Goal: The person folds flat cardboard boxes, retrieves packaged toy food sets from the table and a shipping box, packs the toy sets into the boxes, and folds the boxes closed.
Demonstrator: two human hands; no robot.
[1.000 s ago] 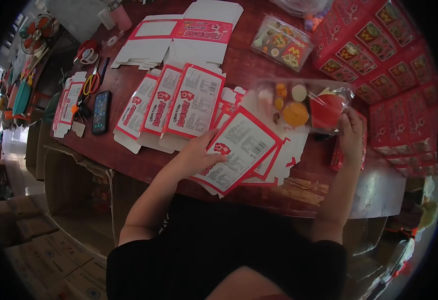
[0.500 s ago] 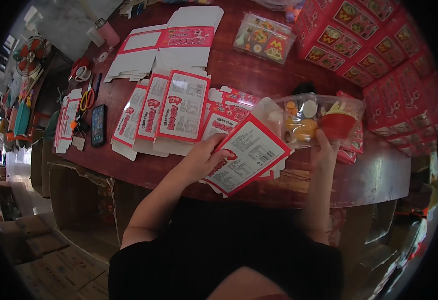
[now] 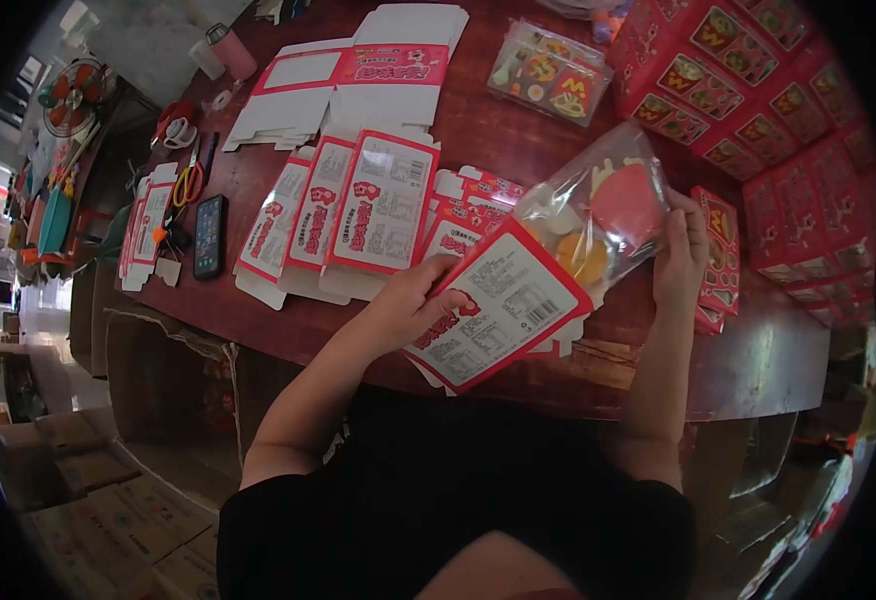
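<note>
My left hand [image 3: 421, 305] is closed on a red-edged white box [image 3: 503, 308], its thumb across the printed face. The box lies tilted over other cartons near the table's front edge. My right hand [image 3: 682, 243] grips the right side of a clear bag [image 3: 598, 205] with a red cup shape, yellow and pale pieces inside. The bag's lower left end meets the box's upper right edge; whether any of it is inside is hidden. Left of the box, several flat red-and-white cartons [image 3: 383, 200] overlap one another.
Unfolded cartons [image 3: 343, 80] lie at the back. Another clear pack [image 3: 550, 75] is behind the bag. Stacked red boxes [image 3: 733, 75] stand at the right. A phone [image 3: 210, 237], scissors [image 3: 189, 180] and a pink bottle [image 3: 232, 53] are on the left of the table [image 3: 478, 105].
The clear bag has gone from lying across to a steep slant, its lower end now at the box. My right hand has shifted to its right side. My left hand still holds the box.
</note>
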